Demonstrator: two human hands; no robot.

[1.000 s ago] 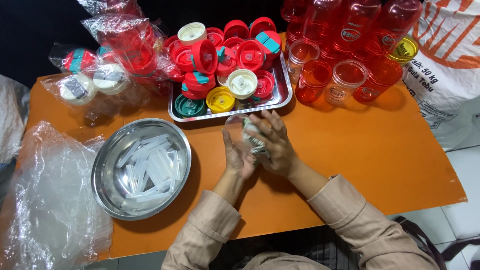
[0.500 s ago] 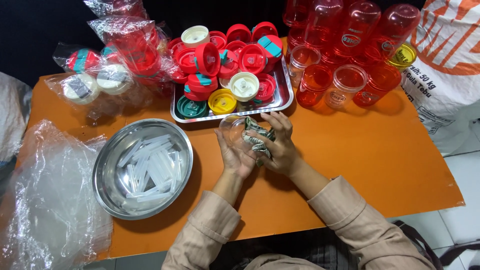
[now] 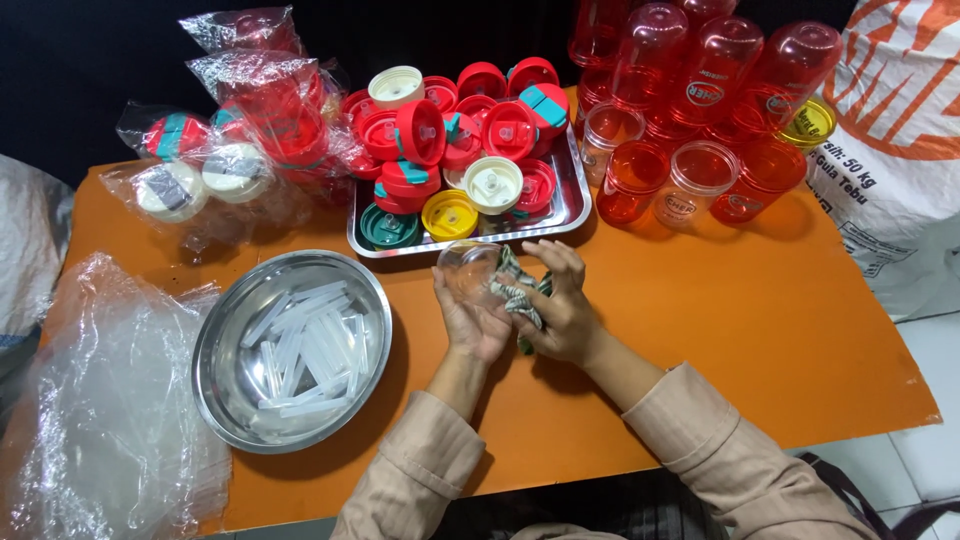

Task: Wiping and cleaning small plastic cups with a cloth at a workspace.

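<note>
The left hand [image 3: 472,318] is wrapped around a small clear plastic cup [image 3: 468,270], its mouth tipped up and towards the tray. The right hand [image 3: 562,312] is closed on a green-and-white patterned cloth [image 3: 518,296] pressed against the cup's side; whether the cloth reaches inside the cup is hard to tell from this angle. Both hands meet over the orange bench [image 3: 700,330], just in front of a steel tray [image 3: 568,205] heaped with red, white, yellow and green lids [image 3: 450,150]. To the left of the hands a round steel bowl [image 3: 225,345] sits on the bench and holds a loose pile of clear straws [image 3: 305,350]. Crumpled clear plastic bags [image 3: 105,400] lie at the left edge of the bench. Behind the bowl lie bagged lids [image 3: 195,180], and right of the tray stands a cluster of red transparent bottles [image 3: 700,110], some upside down. A white printed sack [image 3: 890,170] leans at the far right.
</note>
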